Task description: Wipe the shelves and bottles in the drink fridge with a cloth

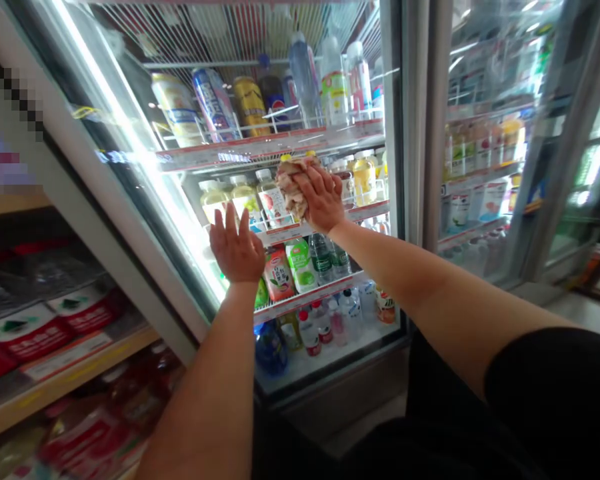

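A crumpled, brownish-pink cloth [293, 190] is bunched under the fingers of my right hand [323, 197], pressed to the glass door [230, 157] of a lit drinks fridge. My left hand [237, 247] is raised at the same door, lower and to the left, its fingers spread and nothing in it. Whether its palm touches the glass I cannot tell. Behind the glass, bottles with white caps [267, 197] stand on the middle shelf between my hands. Part of that row is hidden by the cloth and my right hand.
Cans [213, 103] and tall bottles stand on the fridge's upper shelf, small bottles [310, 333] at its bottom. A second glass-fronted fridge [480, 143] is on the right. At lower left, a wooden-edged shelf [70, 373] holds red-and-white packages [25, 337].
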The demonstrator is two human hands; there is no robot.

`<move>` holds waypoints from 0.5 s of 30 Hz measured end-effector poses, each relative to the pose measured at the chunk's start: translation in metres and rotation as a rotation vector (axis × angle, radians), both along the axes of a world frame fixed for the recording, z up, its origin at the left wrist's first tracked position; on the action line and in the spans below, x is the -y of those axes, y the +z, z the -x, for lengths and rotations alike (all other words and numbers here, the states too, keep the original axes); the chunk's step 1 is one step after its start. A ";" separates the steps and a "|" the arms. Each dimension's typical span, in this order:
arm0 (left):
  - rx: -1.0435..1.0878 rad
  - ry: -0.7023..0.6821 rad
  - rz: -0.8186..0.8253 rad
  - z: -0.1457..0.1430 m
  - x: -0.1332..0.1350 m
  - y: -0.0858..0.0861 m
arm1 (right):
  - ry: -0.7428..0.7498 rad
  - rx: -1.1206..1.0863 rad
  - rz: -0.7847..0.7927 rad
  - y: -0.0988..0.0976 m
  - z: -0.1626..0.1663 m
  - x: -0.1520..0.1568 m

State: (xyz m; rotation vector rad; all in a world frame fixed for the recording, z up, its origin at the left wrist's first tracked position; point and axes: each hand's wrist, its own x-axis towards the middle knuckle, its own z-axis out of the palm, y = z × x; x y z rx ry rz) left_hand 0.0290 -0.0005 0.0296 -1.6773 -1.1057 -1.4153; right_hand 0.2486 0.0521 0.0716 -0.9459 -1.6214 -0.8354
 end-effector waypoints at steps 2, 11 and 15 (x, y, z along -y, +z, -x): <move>0.005 -0.013 0.024 0.000 0.000 0.000 | 0.009 0.056 -0.004 -0.002 -0.001 0.001; -0.006 0.001 -0.013 0.000 0.002 -0.002 | -0.026 0.063 0.008 -0.004 -0.001 0.003; 0.006 -0.020 0.008 0.000 0.001 -0.002 | -0.014 0.073 0.001 -0.007 0.000 0.002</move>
